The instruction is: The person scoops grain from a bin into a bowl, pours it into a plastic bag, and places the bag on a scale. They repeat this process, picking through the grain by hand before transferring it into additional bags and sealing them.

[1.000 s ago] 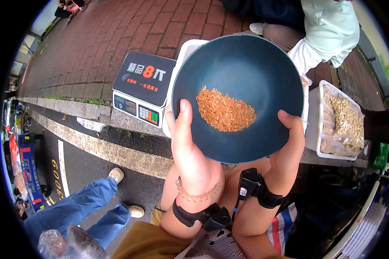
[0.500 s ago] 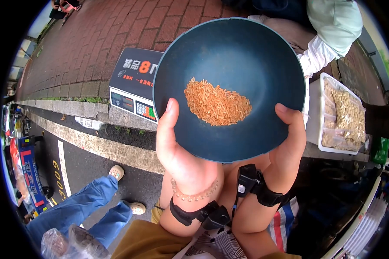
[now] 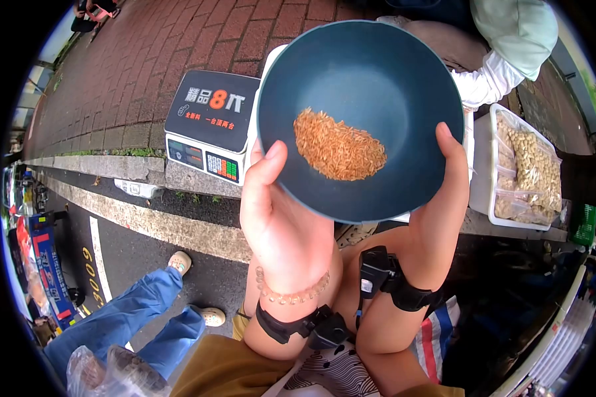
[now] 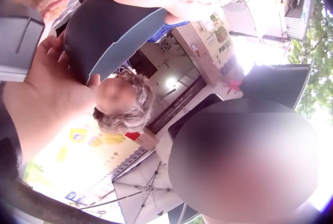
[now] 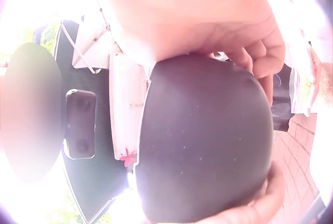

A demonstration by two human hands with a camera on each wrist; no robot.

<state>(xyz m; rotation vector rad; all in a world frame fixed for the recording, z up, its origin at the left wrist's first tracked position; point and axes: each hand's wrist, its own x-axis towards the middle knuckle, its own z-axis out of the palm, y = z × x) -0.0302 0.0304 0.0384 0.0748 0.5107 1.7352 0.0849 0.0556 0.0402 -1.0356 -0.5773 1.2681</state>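
A dark teal bowl point(image 3: 357, 73) is held up in front, its inside facing the head camera. A heap of orange-brown, rice-like grains point(image 3: 341, 149) lies in it, left of the middle. My left hand point(image 3: 278, 218), with a beaded bracelet above the wrist, grips the lower left side, thumb over the rim. On the right side my right hand point(image 3: 445, 182) grips the bowl likewise, thumb at the inner wall. The right wrist view shows the dark outside of the bowl point(image 5: 208, 135), with the fingers point(image 5: 265, 60) curled around it.
A digital scale point(image 3: 208, 119) stands on the kerb at left. At right is a white tub point(image 3: 491, 178) of bagged, peanut-like goods. Beyond the bowl sits a person in a pale green top point(image 3: 520, 36). Blue-trousered legs point(image 3: 129, 317) extend at lower left.
Both hands first brought the bowl closer and leftward over the scale, then moved it away and slightly right. It now sits higher in view than a second ago, and the scale's top shows again.
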